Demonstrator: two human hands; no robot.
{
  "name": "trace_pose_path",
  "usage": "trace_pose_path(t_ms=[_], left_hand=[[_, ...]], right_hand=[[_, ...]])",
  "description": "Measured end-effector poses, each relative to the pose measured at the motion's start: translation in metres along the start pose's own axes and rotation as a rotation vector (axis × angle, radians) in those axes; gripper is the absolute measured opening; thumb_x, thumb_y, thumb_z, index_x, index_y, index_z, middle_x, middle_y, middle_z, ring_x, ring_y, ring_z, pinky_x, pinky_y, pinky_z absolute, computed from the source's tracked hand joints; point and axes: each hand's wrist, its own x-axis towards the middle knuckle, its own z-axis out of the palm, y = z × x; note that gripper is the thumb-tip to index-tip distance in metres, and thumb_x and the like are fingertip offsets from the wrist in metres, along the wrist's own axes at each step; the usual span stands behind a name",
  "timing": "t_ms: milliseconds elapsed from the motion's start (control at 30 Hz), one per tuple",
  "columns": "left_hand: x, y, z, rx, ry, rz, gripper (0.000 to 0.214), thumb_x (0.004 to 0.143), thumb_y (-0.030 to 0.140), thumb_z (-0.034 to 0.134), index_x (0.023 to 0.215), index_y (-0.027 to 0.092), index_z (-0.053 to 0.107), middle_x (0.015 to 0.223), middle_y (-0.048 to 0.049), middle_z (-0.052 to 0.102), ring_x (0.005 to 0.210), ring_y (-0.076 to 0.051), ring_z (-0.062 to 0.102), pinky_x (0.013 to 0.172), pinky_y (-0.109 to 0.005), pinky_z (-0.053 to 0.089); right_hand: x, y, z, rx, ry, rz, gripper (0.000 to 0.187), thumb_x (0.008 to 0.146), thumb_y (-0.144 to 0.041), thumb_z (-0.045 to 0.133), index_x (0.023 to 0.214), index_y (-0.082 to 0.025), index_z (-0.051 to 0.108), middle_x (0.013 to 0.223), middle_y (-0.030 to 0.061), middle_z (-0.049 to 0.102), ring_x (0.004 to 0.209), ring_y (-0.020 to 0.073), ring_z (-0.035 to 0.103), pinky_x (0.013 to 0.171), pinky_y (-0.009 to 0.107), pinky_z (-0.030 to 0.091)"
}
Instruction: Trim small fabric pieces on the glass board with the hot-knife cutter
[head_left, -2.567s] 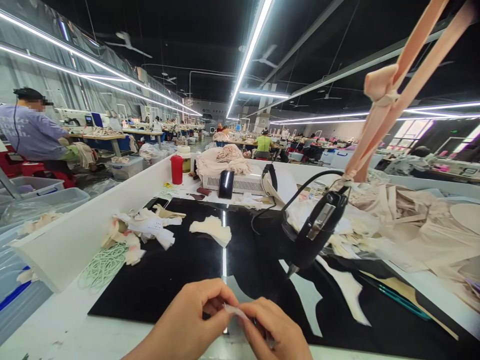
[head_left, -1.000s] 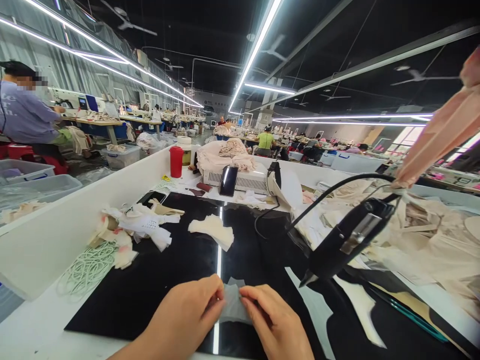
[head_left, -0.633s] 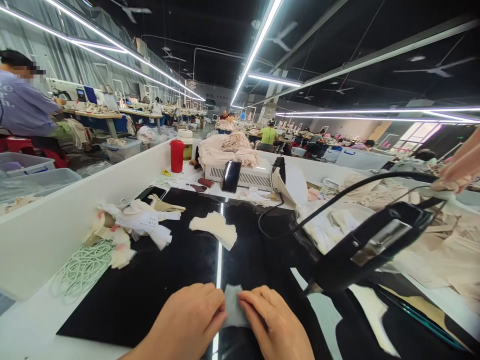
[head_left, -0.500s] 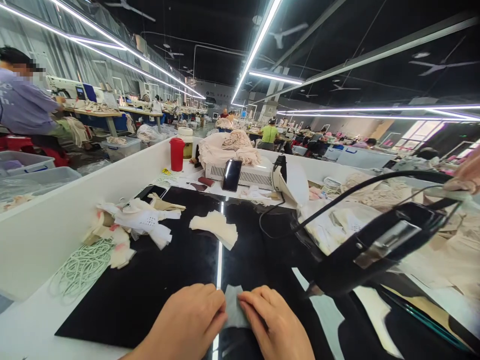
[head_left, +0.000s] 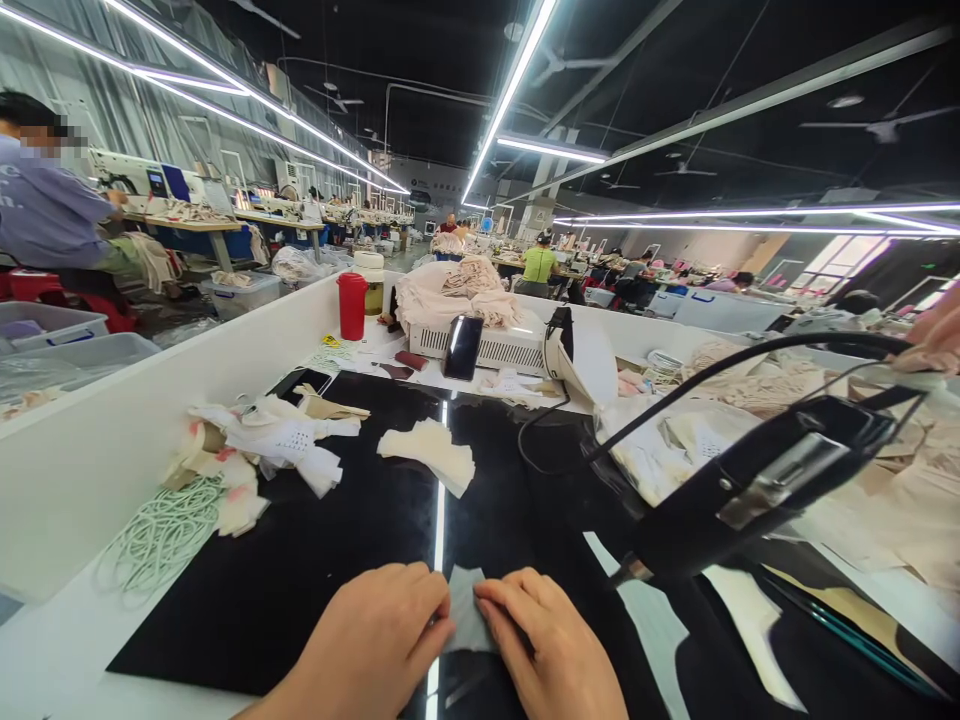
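Observation:
A small pale grey-green piece of fabric [head_left: 470, 610] lies at the front of the glossy black board [head_left: 300, 590]. My left hand [head_left: 382, 630] has its fingers curled closed at the left edge of this fabric. At the opposite edge, my right hand [head_left: 544, 635] pinches it between thumb and fingers. The fabric stretches flat between both hands, and its lower part shows against the board. To the right lies a longer pale green cut piece [head_left: 649, 620]. The metal tip of a black tool [head_left: 742, 490] with a thick cable hangs over that piece.
A stack of cream cut pieces [head_left: 431, 450] lies farther up the board. White scraps [head_left: 289, 435] and green cord [head_left: 176, 520] are at left. A phone [head_left: 463, 347] leans on a white box; a red cup [head_left: 352, 307] stands nearby. At right are a cream strip [head_left: 757, 635] and fabric heaps [head_left: 900, 480].
Both hands stay closed on the fabric with hardly any movement. The black tool at right has shifted slightly in view, and the whole view has moved a little.

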Motion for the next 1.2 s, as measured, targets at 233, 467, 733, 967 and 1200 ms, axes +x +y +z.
trace_pose_path(t_ms=[233,467,733,967,1200], left_hand=[[-0.001,0.001,-0.001,0.271,0.249,0.171,0.017,0.096,0.009,0.054,0.085,0.021,0.059,0.078,0.0006,0.061,0.067,-0.023,0.061,0.059,-0.035,0.045],[0.003,0.007,0.009,0.277,0.400,0.457,0.031,0.102,0.007,0.035,0.096,0.015,0.064,0.086,-0.0033,0.066,0.079,-0.020,0.065,0.077,-0.035,0.055],[0.008,0.010,0.021,0.226,0.492,0.459,0.041,0.112,0.022,0.028,0.107,0.013,0.067,0.101,-0.0035,0.075,0.098,-0.018,0.072,0.094,-0.032,0.056],[0.008,0.010,0.019,0.225,0.502,0.447,0.043,0.113,0.029,0.028,0.107,0.015,0.068,0.107,-0.0039,0.077,0.101,-0.018,0.072,0.093,-0.032,0.058],[0.006,0.008,0.018,0.229,0.441,0.446,0.036,0.112,0.035,0.036,0.111,0.015,0.066,0.110,-0.0048,0.076,0.103,-0.019,0.071,0.094,-0.032,0.058]], right_hand=[[0.000,-0.002,0.001,-0.023,0.041,-0.033,0.016,0.105,-0.027,0.051,0.109,-0.029,0.067,0.092,0.0004,0.070,0.081,0.0186,0.070,0.072,0.030,0.059],[0.000,-0.004,0.004,-0.082,0.072,-0.081,0.016,0.104,-0.022,0.050,0.108,-0.027,0.065,0.089,0.0006,0.069,0.075,0.0189,0.069,0.067,0.032,0.058],[-0.001,-0.003,0.003,-0.107,0.097,-0.118,0.018,0.103,-0.019,0.048,0.108,-0.026,0.064,0.087,0.0006,0.069,0.072,0.0187,0.068,0.061,0.032,0.056],[0.001,-0.005,0.005,-0.115,0.115,-0.120,0.018,0.104,-0.021,0.048,0.106,-0.025,0.066,0.085,0.0008,0.069,0.070,0.0176,0.068,0.062,0.030,0.057],[-0.004,-0.001,-0.022,-0.141,0.172,-0.191,0.019,0.102,-0.025,0.054,0.116,-0.026,0.067,0.098,0.0054,0.074,0.082,0.0220,0.073,0.069,0.035,0.059]])
